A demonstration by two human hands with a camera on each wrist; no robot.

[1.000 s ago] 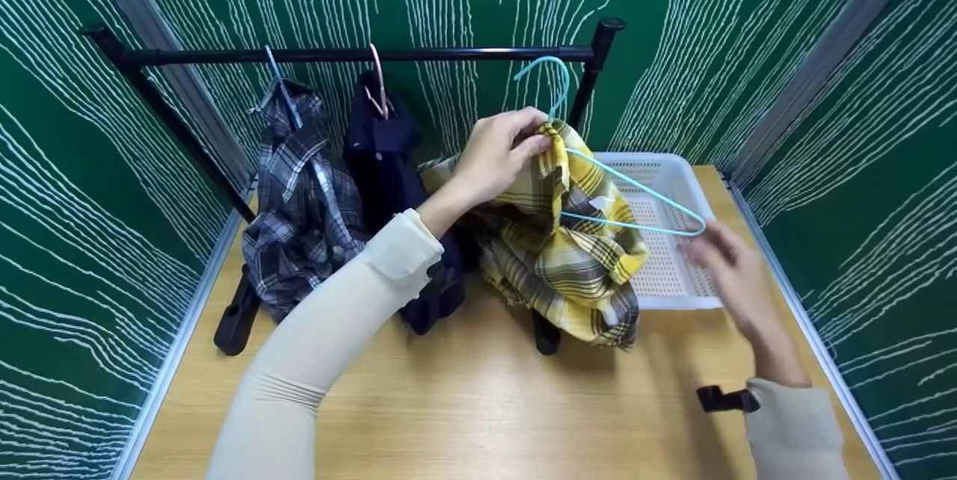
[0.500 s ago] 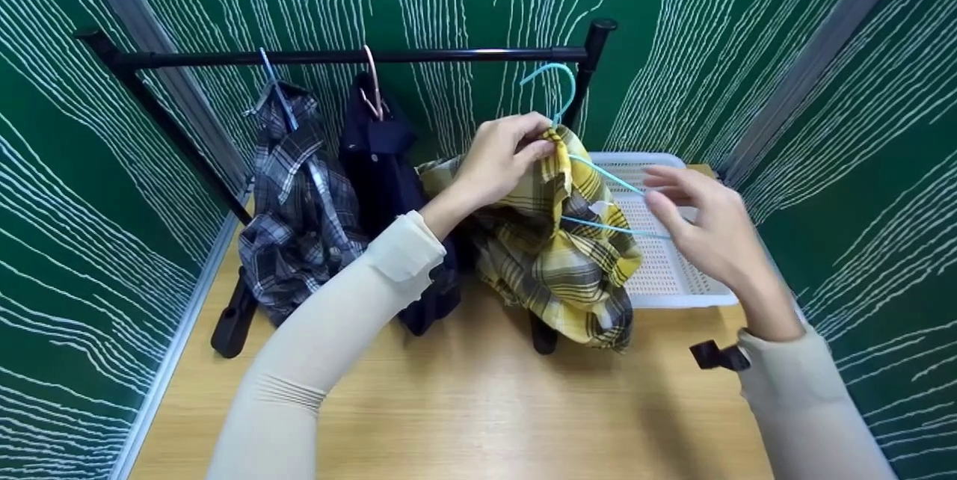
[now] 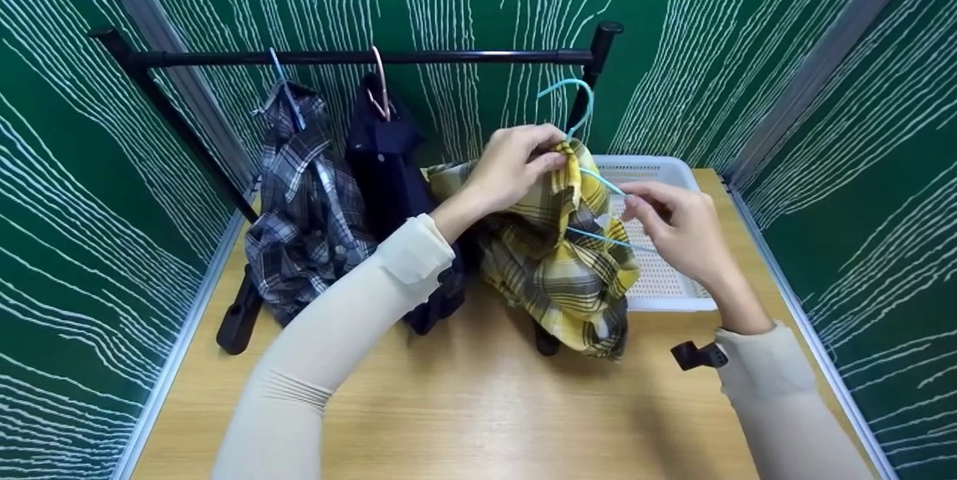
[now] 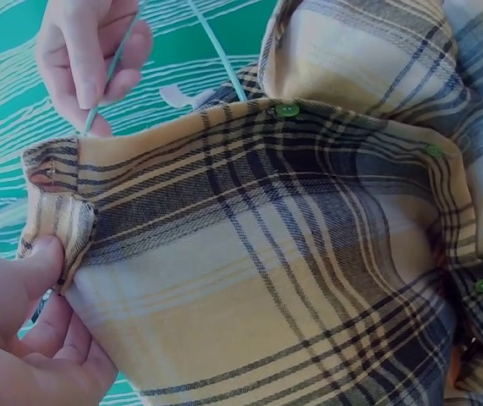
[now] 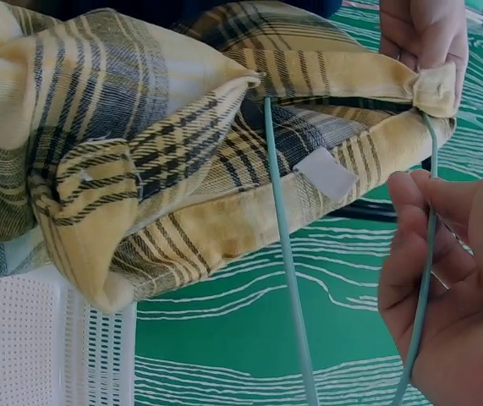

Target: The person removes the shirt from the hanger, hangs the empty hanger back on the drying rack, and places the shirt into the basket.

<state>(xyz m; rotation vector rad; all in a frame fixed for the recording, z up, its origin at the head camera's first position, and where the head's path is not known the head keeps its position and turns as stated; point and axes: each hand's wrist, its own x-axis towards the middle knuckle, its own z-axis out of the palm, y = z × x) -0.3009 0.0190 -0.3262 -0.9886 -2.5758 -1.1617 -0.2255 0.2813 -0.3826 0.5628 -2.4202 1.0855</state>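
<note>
A yellow and grey plaid shirt [image 3: 583, 278] hangs bunched from my left hand [image 3: 516, 166], whose thumb and fingers pinch its collar [image 5: 434, 89]. Out of the collar rises the hook of a turquoise hanger [image 3: 587, 102], in front of the rack's right post and below the bar. One side of the hanger sticks out through the neck opening, past a white label [image 5: 327, 173]. With thumb and fingertips my right hand [image 3: 677, 229] pinches the hanger's upper arm close to the collar. Green buttons [image 4: 288, 110] show along the shirt front. The hanger's other side is hidden inside the cloth.
A black clothes rack [image 3: 336, 57] stands behind, bearing a dark plaid shirt [image 3: 299, 188] on a blue hanger and a navy garment [image 3: 385, 166] on a pink one. A white perforated basket [image 3: 673, 293] sits on the wooden table [image 3: 478, 413] at the right. Green walls enclose the table.
My right hand has moved from the hanger's outer end inward along it and now pinches its upper arm near the collar. The hanger hook and collar have shifted slightly down and right.
</note>
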